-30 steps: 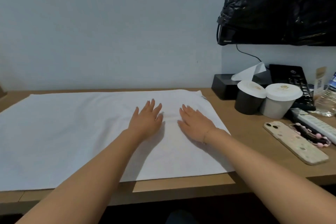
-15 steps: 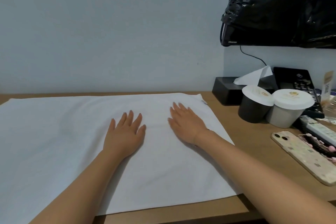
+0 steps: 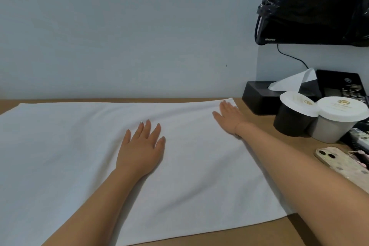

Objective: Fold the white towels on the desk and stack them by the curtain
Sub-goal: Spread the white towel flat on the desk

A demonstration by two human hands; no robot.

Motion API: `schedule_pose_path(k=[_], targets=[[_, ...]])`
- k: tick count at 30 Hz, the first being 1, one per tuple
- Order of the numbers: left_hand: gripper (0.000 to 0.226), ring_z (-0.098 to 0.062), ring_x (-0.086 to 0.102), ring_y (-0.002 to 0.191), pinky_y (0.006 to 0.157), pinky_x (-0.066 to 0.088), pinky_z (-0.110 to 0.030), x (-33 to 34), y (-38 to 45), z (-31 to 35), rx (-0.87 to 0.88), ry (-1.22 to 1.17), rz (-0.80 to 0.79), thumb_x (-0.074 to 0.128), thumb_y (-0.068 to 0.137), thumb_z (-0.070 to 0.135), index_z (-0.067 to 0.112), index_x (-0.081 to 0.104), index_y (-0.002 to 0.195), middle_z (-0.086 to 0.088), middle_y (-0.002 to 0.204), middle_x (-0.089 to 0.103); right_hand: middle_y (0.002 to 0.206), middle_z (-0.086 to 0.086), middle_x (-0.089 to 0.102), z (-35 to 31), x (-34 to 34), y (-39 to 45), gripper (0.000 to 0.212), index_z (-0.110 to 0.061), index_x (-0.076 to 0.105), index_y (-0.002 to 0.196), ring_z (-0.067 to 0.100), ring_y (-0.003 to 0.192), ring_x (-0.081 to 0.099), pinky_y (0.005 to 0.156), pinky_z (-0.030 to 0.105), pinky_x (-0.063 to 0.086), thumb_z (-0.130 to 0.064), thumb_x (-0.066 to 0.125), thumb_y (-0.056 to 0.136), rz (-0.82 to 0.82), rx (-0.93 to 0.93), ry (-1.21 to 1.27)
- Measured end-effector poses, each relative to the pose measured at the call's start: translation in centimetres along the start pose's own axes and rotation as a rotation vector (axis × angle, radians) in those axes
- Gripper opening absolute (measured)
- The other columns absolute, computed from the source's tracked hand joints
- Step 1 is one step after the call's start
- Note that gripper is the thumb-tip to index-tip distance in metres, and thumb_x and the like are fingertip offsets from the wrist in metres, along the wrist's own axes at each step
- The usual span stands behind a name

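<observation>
Towel (image 3: 79,166), white, spread flat over the wooden counter (image 3: 257,124); covers most of the near and left surface, far edge running close along the wall, right edge short of the clutter. Only one towel in view; no curtain visible.

Handling, as a judgement: thin, soft cloth, light, no stiffness of its own. It will drape and drag rather than hold shape, and may slide a little on smooth wood. Best taken by pinching corners or an edge, not the middle. The far right corner, under the right hand, looks the natural place to lift for a first fold across to the left.

Left hand (image 3: 141,150): palm down, fingers straight and slightly spread, lying flat on the middle of the towel. Holds nothing; reads as pinning or smoothing.

Right hand (image 3: 229,116): also flat, fingers extended, resting on the towel's far right corner area, close to the edge. No pinch visible, cloth not lifted.

Right of the towel, apart from it: black tissue box (image 3: 259,98), two lidded cups, one dark (image 3: 291,118) and one pale (image 3: 335,124), touching each other; a phone (image 3: 343,164) in a patterned case near the right edge.

Risk: a wide sweep of the corner could brush the cups.
</observation>
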State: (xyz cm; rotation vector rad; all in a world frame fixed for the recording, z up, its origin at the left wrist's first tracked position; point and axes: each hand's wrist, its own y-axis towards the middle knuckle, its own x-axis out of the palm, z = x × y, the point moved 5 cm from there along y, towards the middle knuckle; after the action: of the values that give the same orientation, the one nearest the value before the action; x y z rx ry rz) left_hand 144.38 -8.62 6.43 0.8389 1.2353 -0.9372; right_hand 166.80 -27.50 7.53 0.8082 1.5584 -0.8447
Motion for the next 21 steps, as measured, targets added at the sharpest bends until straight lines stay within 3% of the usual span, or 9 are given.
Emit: schedule_pose_path(k=[4, 7, 11, 12, 14, 16, 21], targets=[[0.056, -0.014, -0.012, 0.15, 0.121, -0.006, -0.043, -0.1, 0.0, 0.0, -0.01, -0.01, -0.011, 0.01, 0.103, 0.046, 0.031, 0.001, 0.156, 0.003, 0.164, -0.009, 0.162, 0.011, -0.003, -2.0, -0.6, -1.1, 0.06, -0.001, 0.002, 0.153, 0.022, 0.15, -0.004, 0.12, 0.033, -0.003, -0.036, 0.013, 0.105, 0.055, 0.034, -0.02], [0.053, -0.015, -0.008, 0.151, 0.121, -0.006, -0.043, -0.4, 0.3, 0.2, -0.015, -0.095, -0.028, 0.013, 0.105, 0.039, 0.026, 0.006, 0.157, 0.0, 0.165, -0.005, 0.162, 0.012, 0.004, -7.4, -0.5, -4.0, 0.056, 0.0, 0.008, 0.153, 0.022, 0.15, 0.001, 0.12, 0.033, 0.001, -0.029, 0.019, 0.106, 0.12, -0.128, 0.028], [0.049, -0.014, -0.003, 0.151, 0.119, -0.002, -0.032, -3.3, -0.2, -1.7, -0.042, -0.607, -0.004, 0.025, 0.107, 0.027, 0.017, 0.017, 0.155, -0.002, 0.164, 0.002, 0.162, 0.009, 0.0, -14.2, 1.2, -8.6, 0.056, -0.004, 0.008, 0.154, 0.02, 0.15, -0.001, 0.12, 0.032, 0.0, -0.031, 0.018, 0.106, 0.008, -0.277, 0.08], [0.049, -0.013, -0.002, 0.151, 0.119, -0.002, -0.032, -4.1, -0.6, -2.7, -0.034, -0.589, 0.036, 0.027, 0.107, 0.026, 0.017, 0.02, 0.155, -0.001, 0.164, 0.004, 0.163, 0.009, -0.001, -15.4, 1.6, -9.5, 0.057, -0.005, 0.006, 0.154, 0.02, 0.15, -0.002, 0.12, 0.032, -0.001, -0.033, 0.017, 0.106, -0.012, -0.289, 0.097], [0.049, -0.013, -0.002, 0.151, 0.119, -0.004, -0.036, -4.5, -1.6, -5.2, -0.023, -0.334, 0.058, 0.025, 0.107, 0.029, 0.02, 0.021, 0.155, 0.0, 0.164, 0.006, 0.162, 0.008, -0.005, -17.4, 2.6, -10.9, 0.059, -0.008, 0.002, 0.154, 0.02, 0.15, -0.005, 0.121, 0.033, -0.002, -0.038, 0.015, 0.105, -0.022, -0.32, 0.084], [0.052, -0.014, -0.005, 0.151, 0.12, -0.005, -0.041, -3.1, -2.8, -7.3, -0.039, -0.096, -0.022, 0.019, 0.106, 0.038, 0.025, 0.013, 0.156, 0.002, 0.165, 0.0, 0.162, 0.007, -0.008, -18.8, 3.6, -11.6, 0.062, -0.011, -0.001, 0.155, 0.021, 0.149, -0.008, 0.121, 0.036, -0.004, -0.044, 0.012, 0.104, 0.003, -0.328, 0.018], [0.055, -0.013, -0.009, 0.15, 0.121, -0.005, -0.042, -2.1, -3.2, -9.3, -0.059, -0.032, -0.044, 0.012, 0.104, 0.046, 0.033, 0.001, 0.156, 0.005, 0.164, -0.006, 0.162, 0.009, -0.01, -20.4, 3.6, -11.3, 0.065, -0.008, -0.003, 0.154, 0.026, 0.149, -0.01, 0.121, 0.04, -0.005, -0.046, 0.009, 0.103, -0.011, -0.246, -0.048]])
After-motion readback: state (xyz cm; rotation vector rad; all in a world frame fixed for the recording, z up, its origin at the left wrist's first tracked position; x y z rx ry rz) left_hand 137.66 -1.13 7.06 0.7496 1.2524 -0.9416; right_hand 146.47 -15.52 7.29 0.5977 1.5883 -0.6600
